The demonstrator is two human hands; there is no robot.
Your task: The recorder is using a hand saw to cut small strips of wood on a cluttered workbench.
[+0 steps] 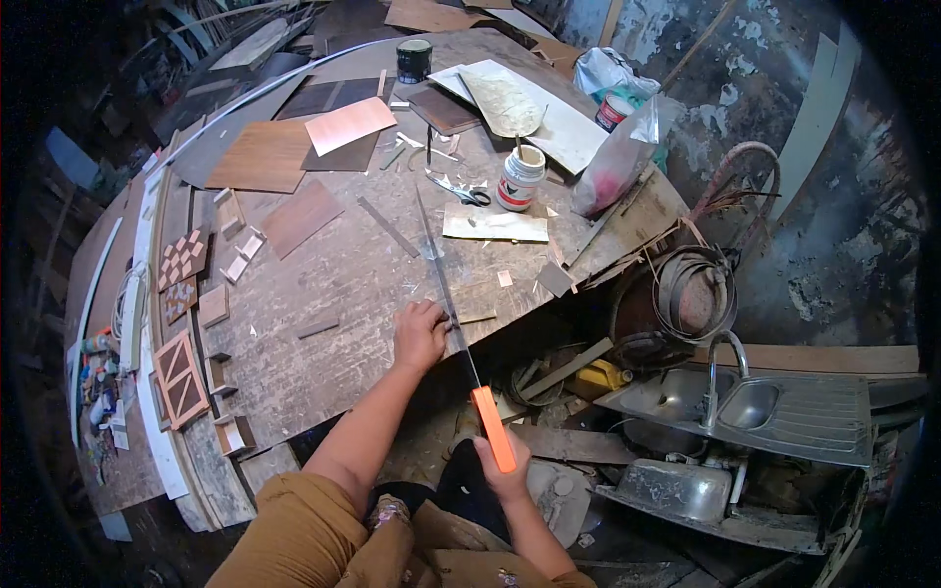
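Observation:
My right hand (502, 461) grips the orange handle (493, 426) of a saw, whose long dark blade (455, 328) runs up across the worktable's near edge. My left hand (421, 333) rests at that edge just left of the blade, fingers curled down on a thin wood strip (475, 318) that shows to the blade's right. Further back lie scissors (469, 193), an open white jar (520, 178) with a stick in it, a pale offcut (495, 222) and a narrow grey strip (390, 228).
Veneer sheets (255, 157), a dark can (414, 61) and a plastic bag (618, 162) sit farther back. Small wood blocks and patterned panels (183, 269) line the left. Right of the table are coiled strips (686, 294) and steel sinks (784, 421); clutter lies below.

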